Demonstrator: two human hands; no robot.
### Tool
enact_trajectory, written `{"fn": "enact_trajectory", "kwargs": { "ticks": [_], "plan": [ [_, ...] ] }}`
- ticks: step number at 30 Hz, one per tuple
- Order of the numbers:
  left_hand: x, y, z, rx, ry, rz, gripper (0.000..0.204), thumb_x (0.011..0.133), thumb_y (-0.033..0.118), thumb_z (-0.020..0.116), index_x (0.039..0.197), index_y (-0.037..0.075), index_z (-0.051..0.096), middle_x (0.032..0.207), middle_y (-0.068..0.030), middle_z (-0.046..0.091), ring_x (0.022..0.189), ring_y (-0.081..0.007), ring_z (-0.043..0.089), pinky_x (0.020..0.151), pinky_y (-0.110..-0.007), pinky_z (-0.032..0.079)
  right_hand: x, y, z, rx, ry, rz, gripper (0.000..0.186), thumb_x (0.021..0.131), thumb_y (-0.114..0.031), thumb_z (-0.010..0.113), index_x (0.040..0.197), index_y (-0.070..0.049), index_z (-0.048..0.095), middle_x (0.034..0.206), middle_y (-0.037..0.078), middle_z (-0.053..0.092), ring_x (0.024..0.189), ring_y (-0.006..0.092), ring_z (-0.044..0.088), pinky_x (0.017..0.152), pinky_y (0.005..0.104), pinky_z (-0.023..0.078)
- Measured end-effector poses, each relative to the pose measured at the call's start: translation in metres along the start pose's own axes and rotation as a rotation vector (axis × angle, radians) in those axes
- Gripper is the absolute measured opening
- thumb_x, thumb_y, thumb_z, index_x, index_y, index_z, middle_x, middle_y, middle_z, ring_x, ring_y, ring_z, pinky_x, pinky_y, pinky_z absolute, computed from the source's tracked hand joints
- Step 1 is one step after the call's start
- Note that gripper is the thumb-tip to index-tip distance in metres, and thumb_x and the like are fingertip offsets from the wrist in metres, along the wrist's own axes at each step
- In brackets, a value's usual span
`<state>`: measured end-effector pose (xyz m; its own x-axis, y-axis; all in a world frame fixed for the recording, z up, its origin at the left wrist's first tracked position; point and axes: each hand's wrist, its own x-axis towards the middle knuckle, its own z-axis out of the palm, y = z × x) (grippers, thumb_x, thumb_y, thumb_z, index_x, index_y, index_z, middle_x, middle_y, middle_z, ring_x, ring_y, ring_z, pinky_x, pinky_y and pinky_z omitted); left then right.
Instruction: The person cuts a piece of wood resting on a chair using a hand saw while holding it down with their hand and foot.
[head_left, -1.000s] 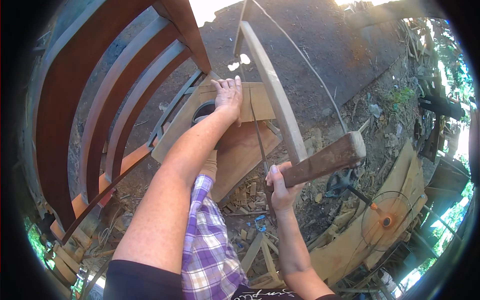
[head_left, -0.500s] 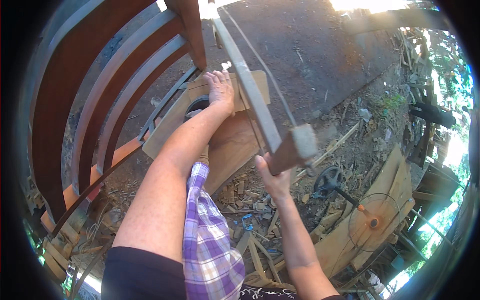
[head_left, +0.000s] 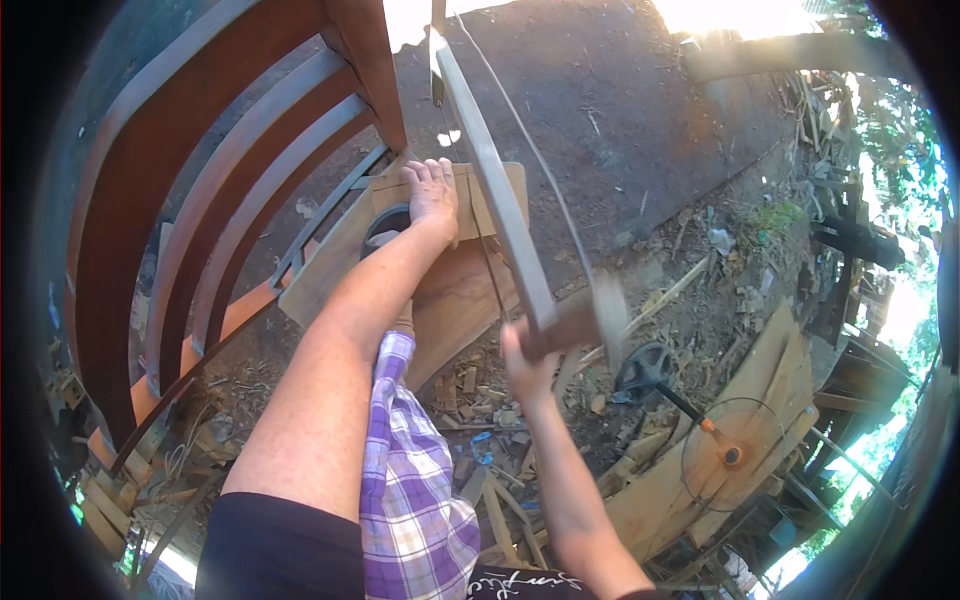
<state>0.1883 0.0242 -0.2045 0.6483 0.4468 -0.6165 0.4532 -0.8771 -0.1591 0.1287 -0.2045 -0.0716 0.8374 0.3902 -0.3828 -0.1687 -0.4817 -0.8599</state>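
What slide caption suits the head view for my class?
Left hand resting on a wooden board, right hand gripping a wooden-framed bow saw.

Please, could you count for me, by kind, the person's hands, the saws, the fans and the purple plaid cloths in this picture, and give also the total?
Hands: 2 (left hand, right hand)
Saws: 1 (frame saw)
Fans: 1 (fan with orange hub)
Purple plaid cloths: 1 (purple plaid cloth)
Total: 5
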Motion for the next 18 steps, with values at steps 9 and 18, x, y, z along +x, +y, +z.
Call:
{"fn": "enact_trajectory", "kwargs": {
  "ticks": [9,18],
  "plan": [
    [-0.009,0.000,-0.015,0.015,-0.039,-0.023,0.142,0.046,0.054,0.090,0.151,0.000,0.010,0.144,-0.0248,0.033,0.134,-0.0472,0.031,0.106,-0.062,0.027,-0.019,-0.021,-0.012,-0.040,0.003,-0.082,0.018,0.082,-0.008,0.066,0.066,-0.006,0.057,0.060,-0.001,0.055,0.055,0.0086,0.052,0.054,0.0265,0.042],
    [0.000,-0.003,-0.010,-0.021,-0.030,0.031,0.139,0.045,0.052,0.091,0.147,-0.002,0.015,0.137,-0.0210,0.038,0.127,-0.0419,0.036,0.103,-0.055,0.030,-0.001,-0.021,0.006,0.034,0.055,-0.138,0.019,0.085,-0.006,0.066,0.071,-0.006,0.053,0.063,-0.003,0.051,0.056,0.0079,0.047,0.054,0.0263,0.039]
  ]
}}
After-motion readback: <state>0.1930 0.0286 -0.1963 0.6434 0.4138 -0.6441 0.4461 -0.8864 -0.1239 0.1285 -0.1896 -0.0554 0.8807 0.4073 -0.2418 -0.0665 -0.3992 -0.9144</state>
